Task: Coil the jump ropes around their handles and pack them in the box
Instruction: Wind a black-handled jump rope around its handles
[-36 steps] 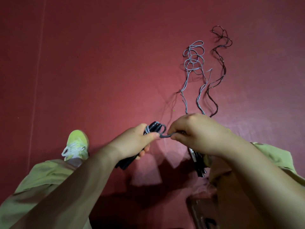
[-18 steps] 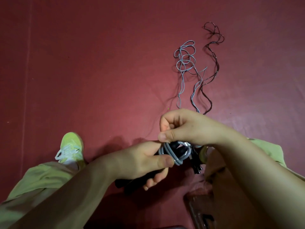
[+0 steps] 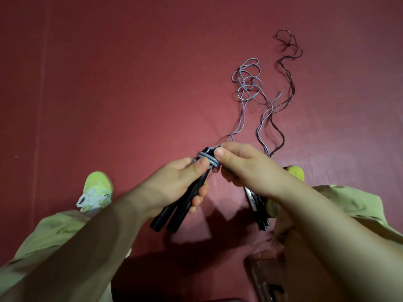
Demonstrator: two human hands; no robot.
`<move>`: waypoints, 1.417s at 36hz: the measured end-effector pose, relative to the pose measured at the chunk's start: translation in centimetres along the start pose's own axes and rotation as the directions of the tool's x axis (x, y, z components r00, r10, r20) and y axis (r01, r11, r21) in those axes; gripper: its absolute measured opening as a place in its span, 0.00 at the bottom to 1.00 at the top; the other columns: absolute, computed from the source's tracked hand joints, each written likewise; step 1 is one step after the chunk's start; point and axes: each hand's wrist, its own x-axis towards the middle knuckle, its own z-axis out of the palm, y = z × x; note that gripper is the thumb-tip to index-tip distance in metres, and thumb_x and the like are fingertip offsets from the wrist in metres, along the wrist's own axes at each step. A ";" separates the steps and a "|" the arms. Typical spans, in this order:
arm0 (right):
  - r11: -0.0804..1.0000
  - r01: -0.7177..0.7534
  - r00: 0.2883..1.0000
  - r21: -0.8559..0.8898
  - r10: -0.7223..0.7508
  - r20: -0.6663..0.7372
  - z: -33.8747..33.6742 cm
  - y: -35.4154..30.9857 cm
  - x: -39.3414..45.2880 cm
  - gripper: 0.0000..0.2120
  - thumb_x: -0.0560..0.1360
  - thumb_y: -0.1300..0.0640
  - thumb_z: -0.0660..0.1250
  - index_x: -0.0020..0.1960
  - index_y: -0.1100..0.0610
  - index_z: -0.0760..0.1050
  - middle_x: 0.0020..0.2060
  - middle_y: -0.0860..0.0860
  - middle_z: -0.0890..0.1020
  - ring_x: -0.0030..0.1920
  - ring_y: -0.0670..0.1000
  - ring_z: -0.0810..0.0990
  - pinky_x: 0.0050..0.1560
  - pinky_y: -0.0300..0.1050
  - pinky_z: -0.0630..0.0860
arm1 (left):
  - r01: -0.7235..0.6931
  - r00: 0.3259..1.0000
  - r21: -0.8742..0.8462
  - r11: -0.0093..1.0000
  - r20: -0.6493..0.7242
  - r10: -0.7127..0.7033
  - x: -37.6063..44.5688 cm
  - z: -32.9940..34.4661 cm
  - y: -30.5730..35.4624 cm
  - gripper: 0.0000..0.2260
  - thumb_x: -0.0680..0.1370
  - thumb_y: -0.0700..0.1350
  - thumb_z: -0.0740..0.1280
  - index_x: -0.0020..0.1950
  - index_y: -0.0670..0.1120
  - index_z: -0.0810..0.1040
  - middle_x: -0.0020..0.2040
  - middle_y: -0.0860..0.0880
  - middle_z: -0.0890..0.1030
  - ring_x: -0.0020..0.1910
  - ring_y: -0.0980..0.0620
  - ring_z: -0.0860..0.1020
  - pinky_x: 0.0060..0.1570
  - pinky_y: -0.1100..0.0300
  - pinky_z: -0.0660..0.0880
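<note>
Early stage. My left hand (image 3: 174, 184) is clenched around the two black handles (image 3: 181, 208) of the grey jump rope (image 3: 247, 83), held above the red floor (image 3: 130, 83). My right hand (image 3: 242, 166) pinches the rope and lays it on the handle tops; only a couple of wraps (image 3: 207, 160) are on. Most of the thin, kinked grey cord lies loose on the floor. The dark jump rope (image 3: 287, 68) beside it is uncoiled, its handles (image 3: 259, 212) on the floor under my right wrist. No box clearly visible; nothing packed.
</note>
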 end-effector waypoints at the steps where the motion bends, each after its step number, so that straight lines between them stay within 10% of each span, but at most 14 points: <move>1: 1.000 -0.002 1.000 0.019 0.002 -0.004 0.1 0.1 0.1 0.14 0.83 0.57 0.56 0.40 0.56 0.72 0.21 0.40 0.72 0.24 0.40 0.66 0.27 0.30 0.63 | 0.010 1.000 -0.025 1.000 0.018 -0.010 0.0 -0.2 0.0 0.24 0.71 0.60 0.64 0.55 0.42 0.74 0.30 0.49 0.75 0.26 0.51 0.72 0.28 0.59 0.71; 8: 0.996 0.019 0.990 0.089 -0.007 -0.141 -0.1 1.6 0.8 0.16 0.74 0.46 0.56 0.39 0.58 0.70 0.31 0.56 0.66 0.27 0.47 0.62 0.24 0.35 0.59 | 0.169 0.981 -0.107 0.980 0.114 -0.156 -0.2 -0.4 -0.4 0.17 0.71 0.53 0.71 0.49 0.40 0.76 0.30 0.48 0.74 0.25 0.52 0.71 0.26 0.60 0.71; 19: 0.977 -0.194 0.950 -0.093 0.164 -0.266 1.1 2.1 1.4 0.29 0.81 0.40 0.50 0.29 0.55 0.71 0.18 0.46 0.69 0.21 0.44 0.65 0.28 0.37 0.61 | 0.149 0.987 -0.018 0.989 -0.064 -0.150 0.8 0.0 -1.0 0.05 0.80 0.43 0.62 0.45 0.43 0.73 0.27 0.51 0.71 0.24 0.54 0.66 0.26 0.62 0.65; 25: 0.931 -0.265 0.902 -0.252 0.147 -0.406 1.7 2.0 1.4 0.36 0.79 0.37 0.52 0.35 0.70 0.73 0.24 0.54 0.69 0.31 0.56 0.71 0.38 0.50 0.71 | 0.125 0.987 0.042 0.991 -0.105 -0.120 1.4 -0.3 -1.6 0.06 0.80 0.44 0.63 0.45 0.43 0.73 0.27 0.52 0.71 0.24 0.54 0.67 0.26 0.61 0.65; 32: 0.960 -0.263 0.926 -0.094 0.224 -0.304 3.1 3.0 1.7 0.30 0.81 0.38 0.48 0.39 0.56 0.79 0.23 0.45 0.72 0.28 0.43 0.70 0.36 0.43 0.66 | 0.104 0.970 0.298 0.949 -0.243 -0.030 2.8 -1.5 -2.5 0.09 0.79 0.49 0.64 0.43 0.46 0.71 0.31 0.50 0.71 0.24 0.54 0.68 0.25 0.61 0.65; 39: 0.921 -0.386 0.907 -0.053 0.369 -0.205 2.6 3.4 1.7 0.30 0.74 0.31 0.56 0.34 0.55 0.77 0.15 0.42 0.70 0.17 0.39 0.67 0.30 0.40 0.61 | 0.151 0.944 0.899 0.412 -0.255 0.211 2.5 -1.3 -2.9 0.15 0.77 0.58 0.63 0.40 0.49 0.64 0.35 0.52 0.70 0.42 0.43 0.75 0.39 0.53 0.66; 43: 0.922 -0.386 0.899 0.016 0.381 -0.215 2.7 3.7 2.0 0.26 0.75 0.35 0.60 0.32 0.56 0.76 0.16 0.44 0.68 0.16 0.41 0.65 0.29 0.40 0.59 | 0.102 0.935 0.944 0.315 -0.199 0.293 2.0 -1.1 -2.6 0.15 0.77 0.59 0.62 0.46 0.49 0.66 0.35 0.54 0.68 0.41 0.46 0.72 0.39 0.54 0.64; 47: 0.941 -0.335 0.912 0.060 0.339 -0.229 2.7 3.3 2.3 0.24 0.76 0.39 0.60 0.32 0.57 0.75 0.16 0.44 0.66 0.17 0.42 0.63 0.29 0.41 0.58 | 0.095 0.948 0.898 0.430 -0.213 0.235 1.9 -1.3 -2.2 0.16 0.73 0.58 0.68 0.46 0.47 0.68 0.35 0.53 0.72 0.37 0.47 0.73 0.37 0.53 0.66; 51: 0.960 -0.265 0.927 0.090 0.279 -0.251 2.6 3.1 2.3 0.21 0.74 0.41 0.60 0.30 0.55 0.71 0.17 0.44 0.65 0.18 0.42 0.62 0.29 0.42 0.57 | 0.044 0.993 0.483 0.875 -0.113 0.012 1.6 -1.5 -1.4 0.16 0.69 0.47 0.75 0.50 0.43 0.73 0.30 0.51 0.75 0.28 0.52 0.74 0.34 0.56 0.71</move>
